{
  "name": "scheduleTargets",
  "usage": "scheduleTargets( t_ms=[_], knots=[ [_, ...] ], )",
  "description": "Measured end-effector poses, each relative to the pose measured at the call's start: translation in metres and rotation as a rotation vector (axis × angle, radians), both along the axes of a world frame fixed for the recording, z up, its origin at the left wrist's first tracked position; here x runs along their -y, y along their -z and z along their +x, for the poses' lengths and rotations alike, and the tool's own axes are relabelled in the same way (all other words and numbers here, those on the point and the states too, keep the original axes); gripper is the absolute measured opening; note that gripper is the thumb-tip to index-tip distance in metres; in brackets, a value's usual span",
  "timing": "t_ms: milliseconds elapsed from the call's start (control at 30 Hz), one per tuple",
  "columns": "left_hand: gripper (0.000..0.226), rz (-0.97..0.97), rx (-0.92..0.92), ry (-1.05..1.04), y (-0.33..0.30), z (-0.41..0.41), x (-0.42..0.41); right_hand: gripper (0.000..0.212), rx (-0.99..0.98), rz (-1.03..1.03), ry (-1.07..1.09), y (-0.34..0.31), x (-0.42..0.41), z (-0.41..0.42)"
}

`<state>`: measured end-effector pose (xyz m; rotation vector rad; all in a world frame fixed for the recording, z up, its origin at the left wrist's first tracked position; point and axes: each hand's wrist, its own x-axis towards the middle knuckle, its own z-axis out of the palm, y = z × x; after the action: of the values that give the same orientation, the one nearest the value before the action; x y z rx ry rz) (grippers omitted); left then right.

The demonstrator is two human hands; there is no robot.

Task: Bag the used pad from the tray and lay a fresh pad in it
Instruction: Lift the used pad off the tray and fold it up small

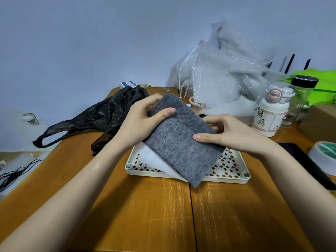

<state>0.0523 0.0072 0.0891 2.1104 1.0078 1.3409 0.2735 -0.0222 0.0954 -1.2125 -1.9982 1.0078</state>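
Observation:
A folded grey felt pad (181, 142) is lifted at a tilt above the cream perforated tray (231, 171) on the wooden table. My left hand (143, 120) grips the pad's upper left edge, thumb on top. My right hand (234, 135) pinches its right edge. Under the grey pad a white pad (154, 159) lies in the tray, its corner reaching over the tray's front rim. A crumpled black plastic bag (101, 117) lies on the table to the left of the tray, its handles hanging past the table's left edge.
Bubble wrap (223, 77) is piled behind the tray. A white bottle (272, 113) and a glass jar (300, 99) stand at the right. A tape roll (325, 157) and a dark flat object (309, 164) lie at the far right. Cables (16, 173) lie below the table's left side.

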Motion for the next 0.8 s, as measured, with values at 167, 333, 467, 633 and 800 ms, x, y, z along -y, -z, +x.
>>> scheduleTargets(
  t_ms=[167,333,467,633,800],
  knots=[
    [0.034,-0.113,0.246,-0.093,-0.004,0.004,0.000,0.023,-0.257,0.029,0.090,0.004,-0.003,-0.010],
    [0.082,-0.532,0.259,-0.011,0.012,-0.003,-0.004,0.021,-0.497,0.013,0.221,0.015,-0.006,-0.015],
    [0.051,-0.601,0.172,0.150,0.019,0.009,0.007,0.021,-0.561,-0.018,0.229,0.018,-0.007,-0.020],
    [0.043,-0.543,0.283,0.109,0.014,0.007,0.006,0.018,-0.519,-0.084,0.234,0.019,-0.009,-0.017],
    [0.042,-0.524,0.313,0.168,0.014,0.003,0.005,0.035,-0.596,-0.154,0.151,0.019,-0.008,-0.012]
  ],
)
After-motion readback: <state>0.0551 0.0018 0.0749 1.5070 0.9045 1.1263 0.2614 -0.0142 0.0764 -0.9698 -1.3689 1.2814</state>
